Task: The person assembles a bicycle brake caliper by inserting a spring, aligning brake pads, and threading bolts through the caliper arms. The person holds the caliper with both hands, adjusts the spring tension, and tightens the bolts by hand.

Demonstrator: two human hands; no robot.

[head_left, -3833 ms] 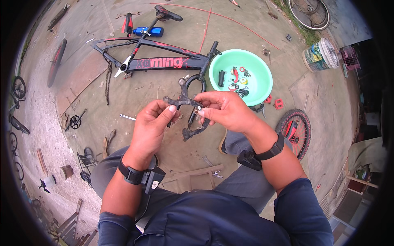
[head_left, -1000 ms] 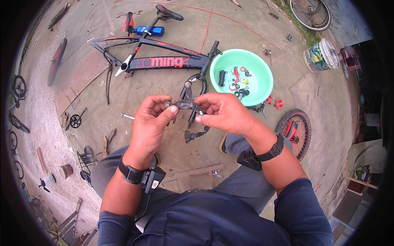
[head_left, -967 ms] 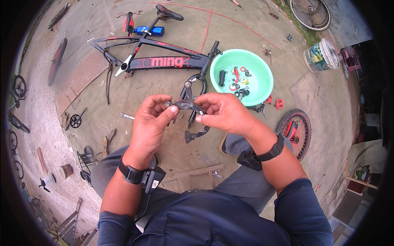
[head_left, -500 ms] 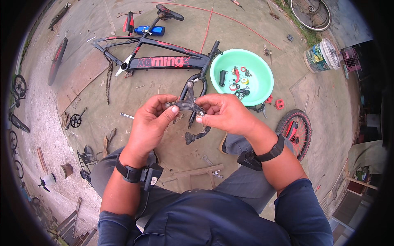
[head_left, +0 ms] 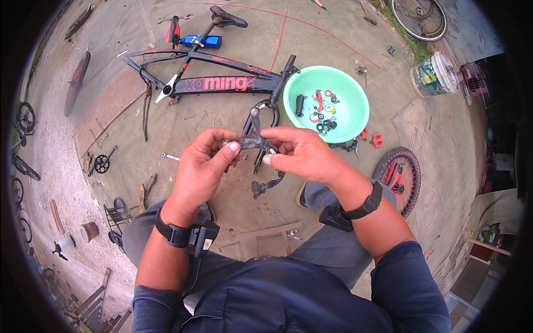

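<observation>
the dark forked metal part (head_left: 253, 140) is up in front of me, over the ground, between my two hands. my left grip (head_left: 201, 164) pinches its nine o'clock end, thumb on top with the fingers curled behind. my right grip (head_left: 308, 152) is closed about its other end, near a small silver tip (head_left: 272, 150) at four o'clock. a second dark curved piece (head_left: 270, 184) shows lower, towards five o'clock; i can't tell whether it's joined on.

out from the part, the black and red bike frame (head_left: 222, 85) lies on the ground at eleven, the mint green basin (head_left: 351, 105) with small loose parts in it at two, a red pedal (head_left: 378, 140) at three, and a crank with its chainring (head_left: 102, 164) at nine.
</observation>
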